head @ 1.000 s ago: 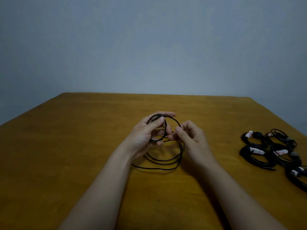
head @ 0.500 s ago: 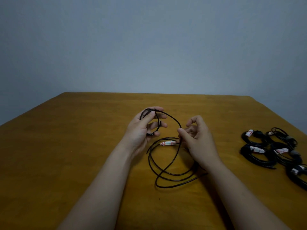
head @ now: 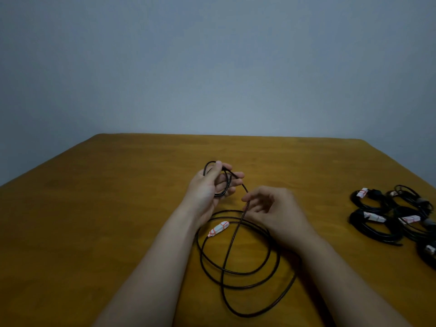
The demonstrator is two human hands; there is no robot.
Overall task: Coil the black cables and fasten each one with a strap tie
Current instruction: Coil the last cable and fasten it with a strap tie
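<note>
Wooden table (head: 113, 232), grey wall (head: 212, 67)

A wooden table (head: 118, 208) stands against a plain grey-blue wall (head: 212, 67) in dim light.

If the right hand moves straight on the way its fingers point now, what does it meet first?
The black cable, whose strand is already at the fingertips of the right hand. Beyond it lies probably the left hand, though depth is unclear.

Our left hand (head: 210, 185) is raised, palm turned inward, with thumb and curled fingers gripping a small coil of the cable (head: 245, 188). Our right hand (head: 276, 213), just right of that coil, pinches one strand, fingers loosely curled. Both forearms extend forward.
</note>
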